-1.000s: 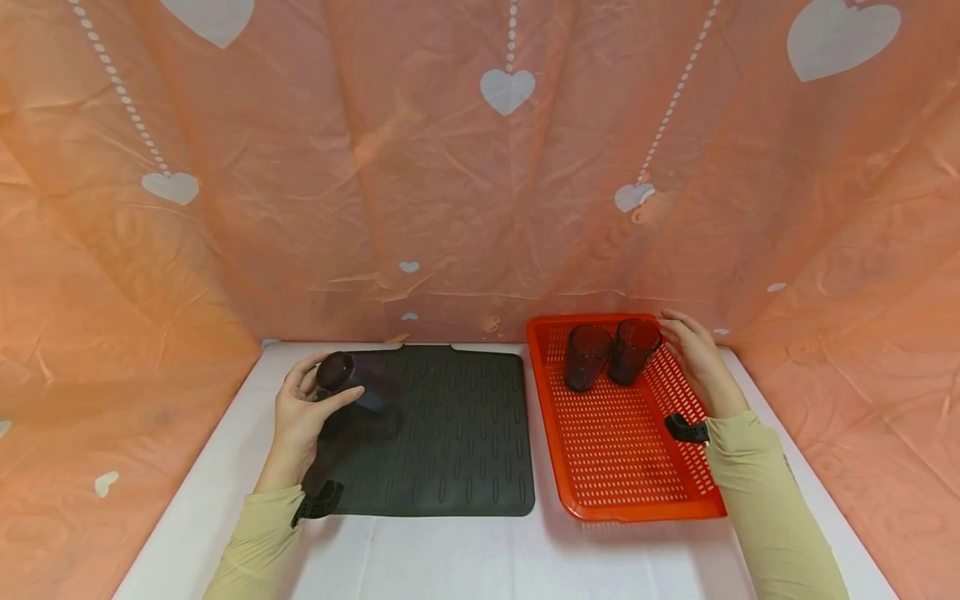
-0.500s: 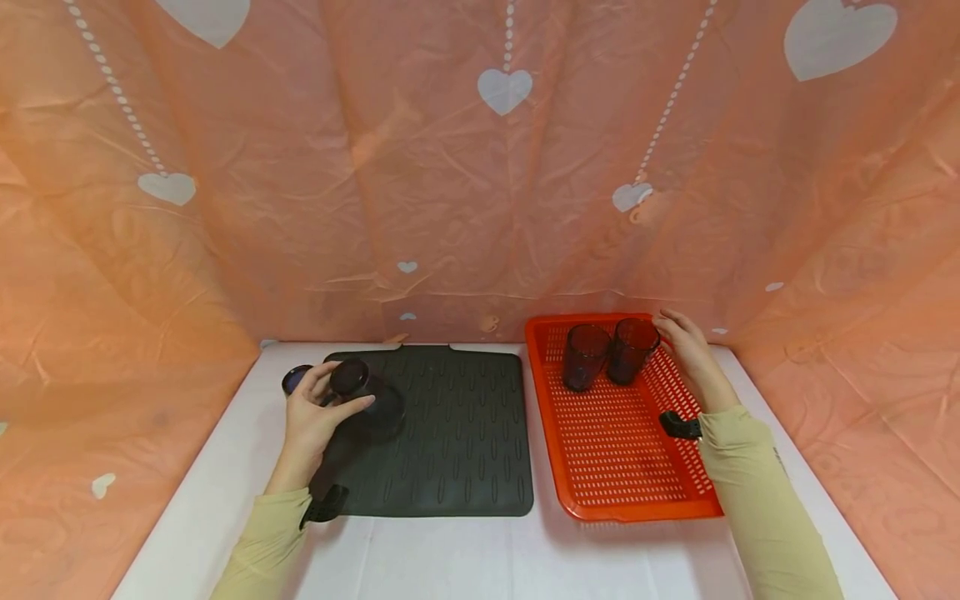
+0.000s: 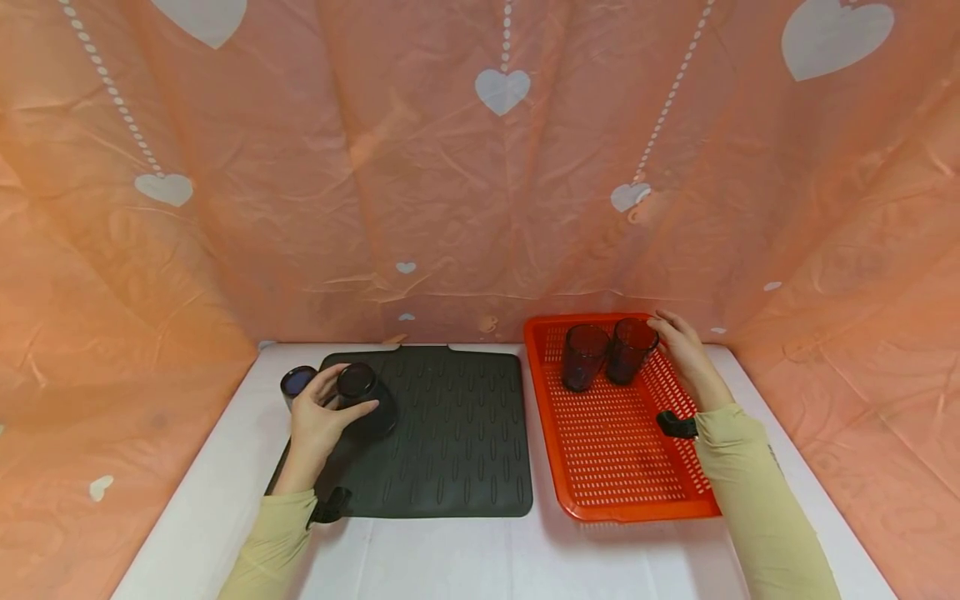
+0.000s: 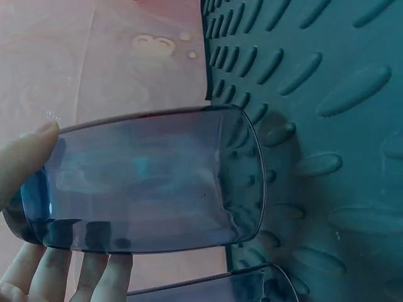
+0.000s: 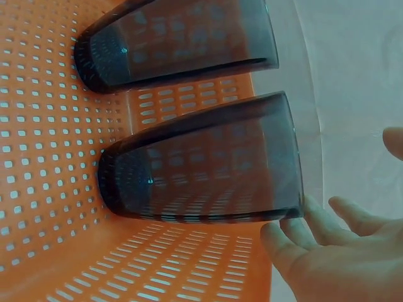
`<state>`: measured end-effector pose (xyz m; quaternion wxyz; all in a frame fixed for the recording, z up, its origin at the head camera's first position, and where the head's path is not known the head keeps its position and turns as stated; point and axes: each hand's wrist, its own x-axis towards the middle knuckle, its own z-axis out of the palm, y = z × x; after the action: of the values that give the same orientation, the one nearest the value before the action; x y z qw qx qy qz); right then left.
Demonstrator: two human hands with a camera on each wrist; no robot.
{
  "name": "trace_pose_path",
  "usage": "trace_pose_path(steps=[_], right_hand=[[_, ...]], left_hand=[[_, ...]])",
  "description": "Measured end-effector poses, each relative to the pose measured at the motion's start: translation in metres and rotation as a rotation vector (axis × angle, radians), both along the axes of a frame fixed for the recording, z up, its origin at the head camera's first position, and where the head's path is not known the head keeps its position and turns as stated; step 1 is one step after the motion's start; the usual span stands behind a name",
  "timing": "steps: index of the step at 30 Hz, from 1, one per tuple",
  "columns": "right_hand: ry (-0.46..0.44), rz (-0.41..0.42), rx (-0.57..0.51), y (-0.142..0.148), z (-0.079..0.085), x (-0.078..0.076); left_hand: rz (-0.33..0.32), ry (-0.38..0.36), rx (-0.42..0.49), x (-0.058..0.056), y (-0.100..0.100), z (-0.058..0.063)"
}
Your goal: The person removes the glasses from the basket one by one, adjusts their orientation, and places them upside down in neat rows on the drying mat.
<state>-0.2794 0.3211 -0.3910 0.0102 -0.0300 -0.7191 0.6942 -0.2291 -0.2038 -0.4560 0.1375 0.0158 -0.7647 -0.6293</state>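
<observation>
My left hand [image 3: 311, 429] grips a dark tinted drinking glass [image 4: 145, 182] near its base, thumb on one side and fingers on the other. The glass is upside down, its rim right at the ribbed dark drying mat [image 3: 457, 442]. Left of the hand stands a second upturned glass [image 3: 298, 381], partly hidden by the fingers. Two more glasses stand mouth up in the red plastic basket [image 3: 553, 450]: a left one [image 3: 584, 358] and a right one [image 3: 632, 352]. My right hand [image 3: 692, 367] has its fingertips at the right one's rim, thumb held apart in the right wrist view.
A white cloth [image 3: 442, 554] covers the table under mat and basket. The basket stands just right of the mat, its slotted walls rising around the glasses. An orange curtain [image 3: 442, 192] with white hearts closes off the back and both sides.
My left hand has brought the glass rightward and down to the mat, uncovering the upturned glass to its left. My right hand has shifted slightly left toward the rim of the right basket glass.
</observation>
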Motion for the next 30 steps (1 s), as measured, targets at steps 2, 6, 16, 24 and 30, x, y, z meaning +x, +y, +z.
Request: trace_pose_path(steps=[2, 6, 16, 24, 30], right_hand=[[-0.002, 0.000, -0.005, -0.003, 0.003, 0.002], [-0.003, -0.007, -0.004, -0.002, 0.001, 0.000], [0.012, -0.018, 0.032, 0.004, -0.012, -0.007], [0.017, -0.014, 0.040, 0.004, -0.013, -0.006], [0.017, -0.001, 0.136, 0.006, -0.015, -0.006]], left_hand=[[0.007, 0.015, -0.008, 0.000, 0.000, -0.001], [0.010, 0.020, -0.019, 0.000, 0.000, -0.002], [0.006, 0.018, -0.039, 0.000, 0.001, -0.003], [0.013, -0.003, -0.042, -0.002, 0.001, -0.007], [0.013, -0.021, -0.057, -0.001, 0.000, -0.007]])
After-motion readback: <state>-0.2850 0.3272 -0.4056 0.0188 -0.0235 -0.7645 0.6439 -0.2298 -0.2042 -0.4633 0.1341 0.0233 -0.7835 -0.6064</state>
